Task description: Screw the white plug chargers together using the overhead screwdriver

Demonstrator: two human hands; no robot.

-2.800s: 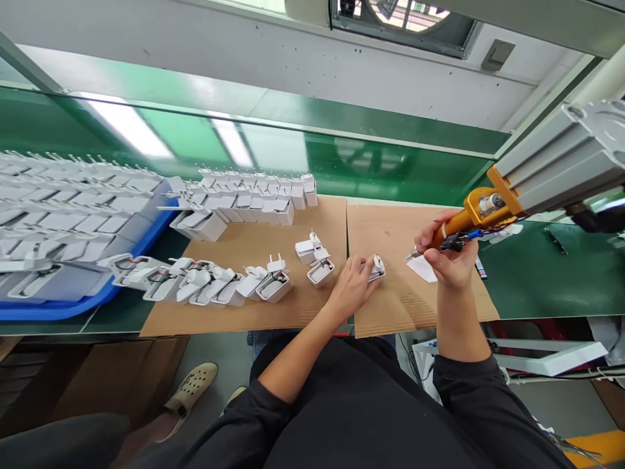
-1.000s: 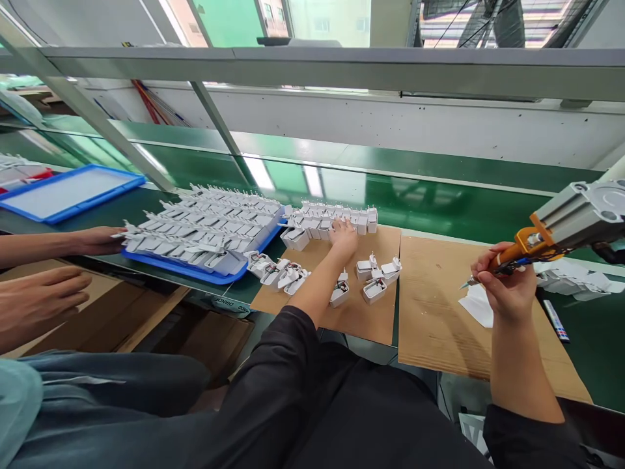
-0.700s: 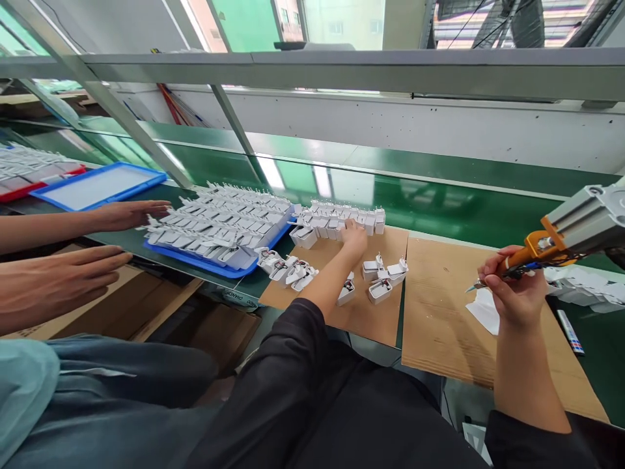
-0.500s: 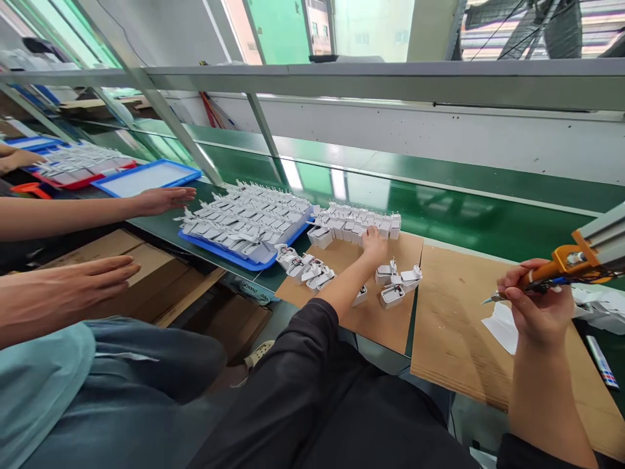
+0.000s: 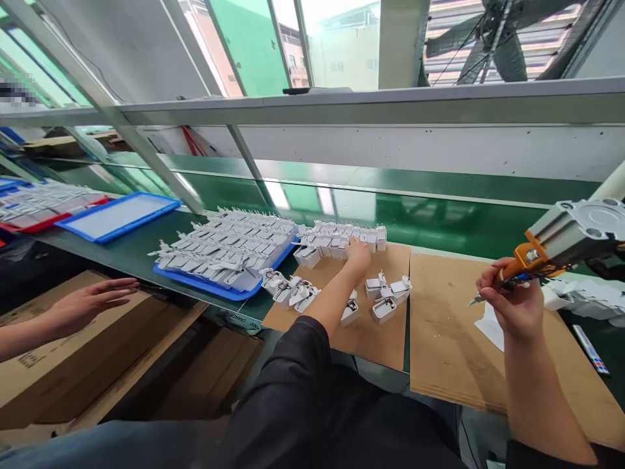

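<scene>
Red tray at far left of the bench, loaded with white pieces; just beside, to its right, a flat blue tray with a pale base. Below bench level, a co-worker's hand, fingers straight, in front of a cardboard box. Next along, a second blue tray, densely packed with white cases in rows, thin pins upward. Near its right corner, a front group of cases, tops open, on the left cardboard sheet; behind, a tight back row. Left hand at that row, fingertips down among the cases; cannot tell whether pinching one. Right of the forearm, a lone open case, then a trio of cases, close together. Across a narrow green gap, the right cardboard sheet, with white paper on top. Above the paper, an orange tool, tip down and leftward, joined to a grey metal body; right hand closed round the tool. Far right, more white pieces and a marker.
</scene>
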